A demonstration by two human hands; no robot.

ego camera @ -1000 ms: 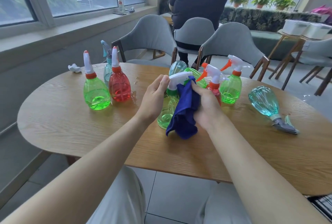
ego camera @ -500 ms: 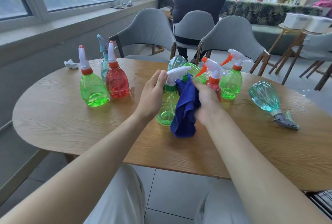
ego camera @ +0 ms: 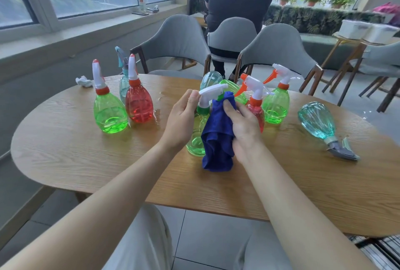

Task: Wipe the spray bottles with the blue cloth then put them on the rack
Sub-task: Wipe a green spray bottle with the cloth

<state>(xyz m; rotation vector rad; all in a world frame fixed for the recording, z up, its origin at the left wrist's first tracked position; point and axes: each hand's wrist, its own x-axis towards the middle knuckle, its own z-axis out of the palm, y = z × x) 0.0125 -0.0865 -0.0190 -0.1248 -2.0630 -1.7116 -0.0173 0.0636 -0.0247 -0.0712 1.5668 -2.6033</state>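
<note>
Wooden oval table (ego camera: 65, 150) by a big window, grey chairs behind it and someone in dark clothes standing past them; going from your left, there's a crumpled white tissue (ego camera: 83, 81) near the far edge, then a green bottle with a pointed white cap (ego camera: 109, 110), a red bottle (ego camera: 138, 105) just beside it and a pale teal sprayer (ego camera: 123, 79) tucked behind that one, all upright; your left hand (ego camera: 181, 121) is curled round the neck of the green spray bottle (ego camera: 198, 137) in the middle, thumb up against the back of its white trigger head; your right hand (ego camera: 243, 126) has its fingers closed on the blue cloth (ego camera: 217, 146), pressing it to that bottle's side so the cloth drapes down to the tabletop; behind your right hand a red sprayer with an orange nozzle (ego camera: 256, 105) and a green one (ego camera: 276, 105) stand upright; far right, a teal bottle (ego camera: 317, 121) lies on its side with its grey trigger pointing toward you; can't see the rack clearly anywhere.
</note>
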